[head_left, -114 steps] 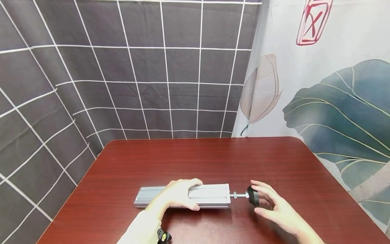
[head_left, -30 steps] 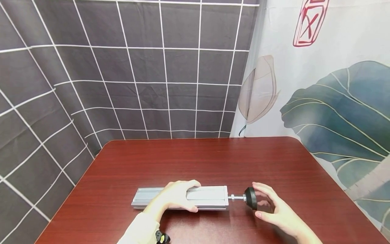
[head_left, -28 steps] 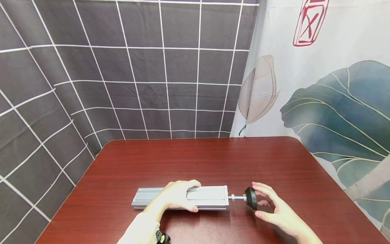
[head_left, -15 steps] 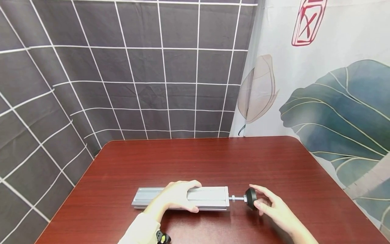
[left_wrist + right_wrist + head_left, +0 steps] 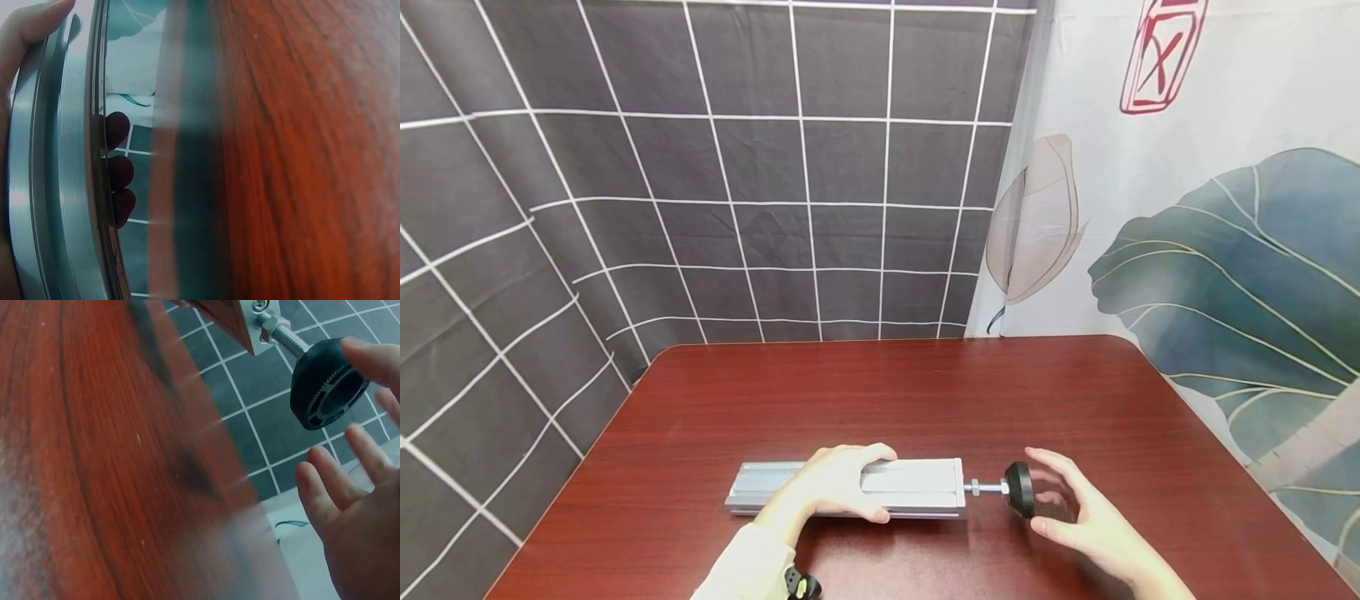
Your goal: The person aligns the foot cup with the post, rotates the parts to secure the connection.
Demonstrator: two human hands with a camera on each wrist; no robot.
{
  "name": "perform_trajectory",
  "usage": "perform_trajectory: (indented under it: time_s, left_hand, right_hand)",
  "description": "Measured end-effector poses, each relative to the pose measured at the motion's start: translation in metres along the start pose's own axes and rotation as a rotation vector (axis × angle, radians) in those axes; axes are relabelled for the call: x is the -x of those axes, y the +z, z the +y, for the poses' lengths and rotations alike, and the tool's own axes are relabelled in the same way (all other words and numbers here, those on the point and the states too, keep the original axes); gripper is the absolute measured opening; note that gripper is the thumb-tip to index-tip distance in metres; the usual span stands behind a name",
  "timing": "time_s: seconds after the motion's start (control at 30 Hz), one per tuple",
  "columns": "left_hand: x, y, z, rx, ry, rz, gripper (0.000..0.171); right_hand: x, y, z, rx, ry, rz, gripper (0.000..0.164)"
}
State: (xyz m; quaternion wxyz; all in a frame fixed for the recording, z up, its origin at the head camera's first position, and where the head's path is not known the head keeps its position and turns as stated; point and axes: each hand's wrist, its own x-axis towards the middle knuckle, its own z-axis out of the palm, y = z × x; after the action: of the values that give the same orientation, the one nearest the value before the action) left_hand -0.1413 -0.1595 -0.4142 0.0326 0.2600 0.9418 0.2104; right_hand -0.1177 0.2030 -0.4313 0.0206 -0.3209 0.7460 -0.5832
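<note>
A silver aluminium profile [image 5: 917,483] lies lengthwise on the table. My left hand [image 5: 842,479] grips it across the middle; the left wrist view shows the thumb on one side of the profile [image 5: 75,162] and fingertips [image 5: 122,172] on the other. From its right end plate a threaded rod [image 5: 988,487] with nuts sticks out, carrying a black levelling foot [image 5: 1019,489]. My right hand [image 5: 1086,517] is just right of the foot, fingers spread. In the right wrist view its thumb overlaps the edge of the foot [image 5: 322,384]; whether they touch I cannot tell.
The reddish-brown wooden table [image 5: 880,392] extends behind and around the profile. A dark grid-patterned curtain [image 5: 760,183] hangs behind and to the left. At the right hangs a white curtain [image 5: 1097,100] with leaf prints.
Half a second ago my right fingers were closed in on the foot; now they have spread and drawn back slightly to the right. The left hand and the profile stay put.
</note>
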Motion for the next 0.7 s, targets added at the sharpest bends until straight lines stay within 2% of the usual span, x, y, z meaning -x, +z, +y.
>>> perform_trajectory:
  time_s: [0.17, 0.43, 0.6, 0.7]
  left_hand:
    - [0.0, -0.0015, 0.0018, 0.002, 0.001, -0.001, 0.072]
    - [-0.0003, -0.002, 0.0054, 0.014, 0.003, -0.007, 0.072]
    - [-0.0017, 0.0005, 0.0053, 0.009, 0.004, -0.01, 0.072]
    - [-0.0025, 0.0007, 0.0054, 0.008, 0.005, -0.01, 0.072]
  right_hand:
    - [0.002, -0.0003, 0.0022, -0.007, -0.022, -0.046, 0.065]
    - [0.0002, 0.0041, -0.0015, 0.013, 0.123, 0.055, 0.048]
    - [-0.0012, 0.006, -0.0047, 0.012, 0.142, 0.079, 0.038]
    - [0.0003, 0.0038, -0.0053, 0.032, 0.112, 0.095, 0.044]
